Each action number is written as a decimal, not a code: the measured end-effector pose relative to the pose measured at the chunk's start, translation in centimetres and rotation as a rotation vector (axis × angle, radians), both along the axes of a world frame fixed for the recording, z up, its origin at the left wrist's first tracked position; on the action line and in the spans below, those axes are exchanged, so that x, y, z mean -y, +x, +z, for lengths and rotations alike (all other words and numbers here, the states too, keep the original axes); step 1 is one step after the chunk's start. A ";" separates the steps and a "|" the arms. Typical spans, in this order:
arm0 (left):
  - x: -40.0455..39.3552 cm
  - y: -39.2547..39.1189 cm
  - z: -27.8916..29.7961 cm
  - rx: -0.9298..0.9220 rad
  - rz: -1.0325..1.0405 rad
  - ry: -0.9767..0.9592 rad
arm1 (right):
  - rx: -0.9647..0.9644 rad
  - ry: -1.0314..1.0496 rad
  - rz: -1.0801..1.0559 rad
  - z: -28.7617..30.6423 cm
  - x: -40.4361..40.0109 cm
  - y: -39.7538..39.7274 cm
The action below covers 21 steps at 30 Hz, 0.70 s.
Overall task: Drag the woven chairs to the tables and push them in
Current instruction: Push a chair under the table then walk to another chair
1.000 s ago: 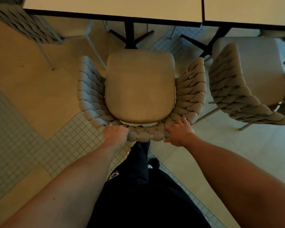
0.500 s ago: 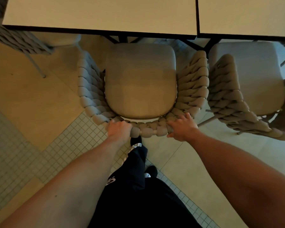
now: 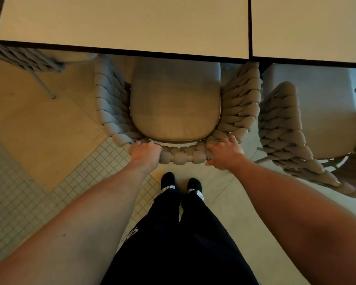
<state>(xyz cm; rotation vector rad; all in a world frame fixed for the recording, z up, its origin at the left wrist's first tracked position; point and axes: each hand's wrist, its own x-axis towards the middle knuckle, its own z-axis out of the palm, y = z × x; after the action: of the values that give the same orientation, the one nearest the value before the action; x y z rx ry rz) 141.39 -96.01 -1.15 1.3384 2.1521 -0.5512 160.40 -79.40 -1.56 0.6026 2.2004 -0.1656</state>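
A grey woven chair (image 3: 176,103) with a beige seat cushion stands straight ahead of me, its front tucked under the edge of a cream table (image 3: 123,23). My left hand (image 3: 145,154) grips the left part of the woven back rim, fingers curled over it. My right hand (image 3: 224,154) holds the right part of the same rim, thumb beneath and fingers spread over the weave. The chair's legs and front edge are hidden by the tabletop.
A second woven chair (image 3: 292,130) sits close on the right, partly under the adjoining table (image 3: 308,25). Another chair (image 3: 21,54) stands at the far left corner. My feet (image 3: 180,185) are just behind the held chair on tiled floor.
The chair has slid forward, so its seat front now lies under the table edge. Both hands stayed on the back rim and my feet stepped forward together.
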 end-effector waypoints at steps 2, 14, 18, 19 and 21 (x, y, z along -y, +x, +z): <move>-0.1 0.2 0.2 -0.020 0.003 -0.016 | 0.000 -0.006 0.013 -0.1 -0.2 0.0; 1.8 1.6 -0.6 0.021 0.115 0.111 | -0.040 -0.024 -0.003 -0.9 0.1 1.4; 2.0 1.8 -0.9 0.019 0.114 0.092 | -0.032 -0.029 -0.003 -0.6 0.3 1.2; 2.0 1.8 -0.8 0.015 0.105 0.090 | -0.029 -0.026 -0.004 -0.6 0.4 1.2; 2.1 1.9 -0.5 0.009 0.099 0.101 | -0.031 -0.029 -0.008 -0.6 0.5 1.1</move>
<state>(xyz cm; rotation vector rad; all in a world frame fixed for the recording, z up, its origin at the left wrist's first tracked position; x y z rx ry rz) 143.31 -98.09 -1.65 1.2749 2.2510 -0.4016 161.50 -79.93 -2.16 0.5963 2.2220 -0.2126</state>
